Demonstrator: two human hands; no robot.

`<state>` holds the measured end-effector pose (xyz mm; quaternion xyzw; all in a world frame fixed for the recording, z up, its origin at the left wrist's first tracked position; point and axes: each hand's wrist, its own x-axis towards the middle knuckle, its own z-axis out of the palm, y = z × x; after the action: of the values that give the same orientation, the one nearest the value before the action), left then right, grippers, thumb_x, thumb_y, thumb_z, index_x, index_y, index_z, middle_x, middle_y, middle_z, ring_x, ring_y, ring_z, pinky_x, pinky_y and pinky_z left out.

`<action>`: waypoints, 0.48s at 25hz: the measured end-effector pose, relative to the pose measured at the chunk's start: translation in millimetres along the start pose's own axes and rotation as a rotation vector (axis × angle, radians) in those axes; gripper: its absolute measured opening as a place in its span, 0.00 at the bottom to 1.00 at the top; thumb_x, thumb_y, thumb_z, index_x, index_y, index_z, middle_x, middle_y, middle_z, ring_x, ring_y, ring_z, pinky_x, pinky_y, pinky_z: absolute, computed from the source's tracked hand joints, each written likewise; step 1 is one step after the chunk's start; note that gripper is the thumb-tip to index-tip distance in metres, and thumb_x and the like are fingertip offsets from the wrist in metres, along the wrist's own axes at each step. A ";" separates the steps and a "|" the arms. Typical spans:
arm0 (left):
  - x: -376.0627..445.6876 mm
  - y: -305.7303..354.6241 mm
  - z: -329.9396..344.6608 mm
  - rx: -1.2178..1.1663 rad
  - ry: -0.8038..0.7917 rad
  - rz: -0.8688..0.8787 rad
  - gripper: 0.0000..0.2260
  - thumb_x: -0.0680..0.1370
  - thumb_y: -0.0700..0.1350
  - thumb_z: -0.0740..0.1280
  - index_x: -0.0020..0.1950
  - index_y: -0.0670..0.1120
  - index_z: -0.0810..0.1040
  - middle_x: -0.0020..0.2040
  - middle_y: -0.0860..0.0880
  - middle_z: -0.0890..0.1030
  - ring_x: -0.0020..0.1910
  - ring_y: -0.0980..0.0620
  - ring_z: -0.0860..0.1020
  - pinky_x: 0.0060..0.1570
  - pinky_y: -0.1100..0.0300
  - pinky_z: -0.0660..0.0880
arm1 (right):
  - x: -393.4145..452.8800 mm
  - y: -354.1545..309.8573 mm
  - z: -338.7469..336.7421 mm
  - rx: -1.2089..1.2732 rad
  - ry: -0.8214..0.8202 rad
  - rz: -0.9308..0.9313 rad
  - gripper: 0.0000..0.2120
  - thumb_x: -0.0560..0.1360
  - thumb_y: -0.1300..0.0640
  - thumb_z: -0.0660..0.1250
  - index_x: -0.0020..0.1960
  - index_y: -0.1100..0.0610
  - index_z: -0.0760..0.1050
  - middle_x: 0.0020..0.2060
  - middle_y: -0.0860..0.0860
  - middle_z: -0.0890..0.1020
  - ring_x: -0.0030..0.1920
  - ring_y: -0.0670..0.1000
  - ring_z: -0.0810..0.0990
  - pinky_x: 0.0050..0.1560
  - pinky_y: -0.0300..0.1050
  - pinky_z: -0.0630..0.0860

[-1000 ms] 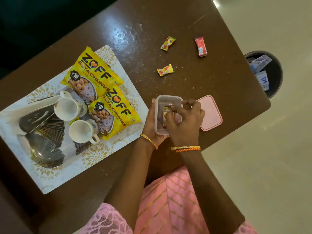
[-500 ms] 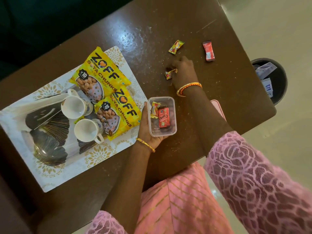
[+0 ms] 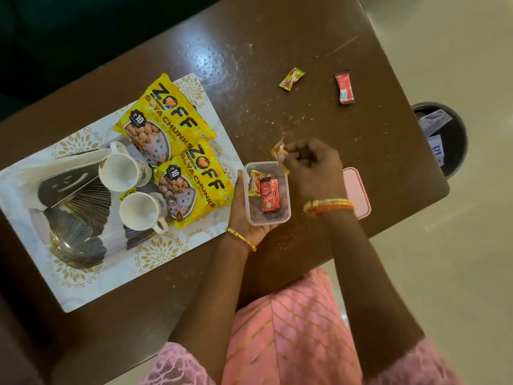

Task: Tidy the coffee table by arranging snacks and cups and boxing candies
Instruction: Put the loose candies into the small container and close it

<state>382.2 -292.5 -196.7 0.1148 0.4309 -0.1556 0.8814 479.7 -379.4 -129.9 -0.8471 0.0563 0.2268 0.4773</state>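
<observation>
My left hand (image 3: pixel 244 215) cups a clear plastic box (image 3: pixel 280 218) at the table's near edge. Inside lie a red candy (image 3: pixel 269 197) and a yellow candy (image 3: pixel 254 182). My right hand (image 3: pixel 312 165) pinches another yellow candy (image 3: pixel 278 152) just above the box's far right corner. Farther back on the brown table (image 3: pixel 319 120) lie a loose yellow candy (image 3: pixel 291 79) and a loose red candy (image 3: pixel 344 86). The box's pink lid (image 3: pixel 356 190) lies right of the box, partly hidden by my right wrist.
A patterned tray (image 3: pixel 83 273) at the left carries two yellow soya chunk packets (image 3: pixel 169 120) and two white cups (image 3: pixel 125 170). A dark bin (image 3: pixel 455 151) with paper scraps stands on the floor beyond the table's right edge.
My right hand reached out to a yellow candy on the table, picked it up and brought it back to just above the box. My left hand kept holding the box.
</observation>
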 end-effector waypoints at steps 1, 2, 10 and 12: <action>0.9 -2.4 0.6 0.000 0.002 -0.004 0.30 0.71 0.67 0.59 0.63 0.47 0.73 0.52 0.46 0.82 0.48 0.46 0.82 0.46 0.46 0.80 | -20.2 2.3 -0.1 -0.016 0.004 -0.011 0.04 0.70 0.59 0.72 0.45 0.56 0.79 0.36 0.44 0.79 0.35 0.39 0.76 0.34 0.26 0.74; 1.0 -5.0 1.0 0.010 -0.020 0.003 0.29 0.73 0.67 0.56 0.62 0.47 0.74 0.53 0.46 0.82 0.49 0.45 0.82 0.47 0.45 0.80 | -37.0 5.6 1.1 -0.052 0.011 -0.026 0.04 0.71 0.60 0.71 0.45 0.56 0.79 0.36 0.44 0.79 0.36 0.39 0.76 0.34 0.27 0.74; -1.9 -3.1 4.3 0.037 -0.141 0.063 0.31 0.63 0.64 0.69 0.60 0.48 0.76 0.50 0.46 0.82 0.47 0.47 0.82 0.43 0.49 0.81 | -2.4 0.4 -3.3 -0.069 0.193 -0.008 0.04 0.73 0.57 0.68 0.43 0.57 0.81 0.35 0.47 0.80 0.33 0.40 0.75 0.34 0.24 0.71; -1.8 1.1 4.7 -0.006 -0.175 0.057 0.33 0.58 0.62 0.75 0.58 0.47 0.78 0.48 0.46 0.83 0.44 0.46 0.83 0.41 0.49 0.82 | 45.9 -11.4 -3.5 -0.100 0.230 -0.022 0.06 0.73 0.58 0.68 0.45 0.60 0.80 0.36 0.49 0.79 0.33 0.42 0.74 0.33 0.25 0.70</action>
<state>385.1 -292.7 -192.4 0.1101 0.3491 -0.1384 0.9203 525.4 -370.6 -139.6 -0.8909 0.0902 0.1253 0.4272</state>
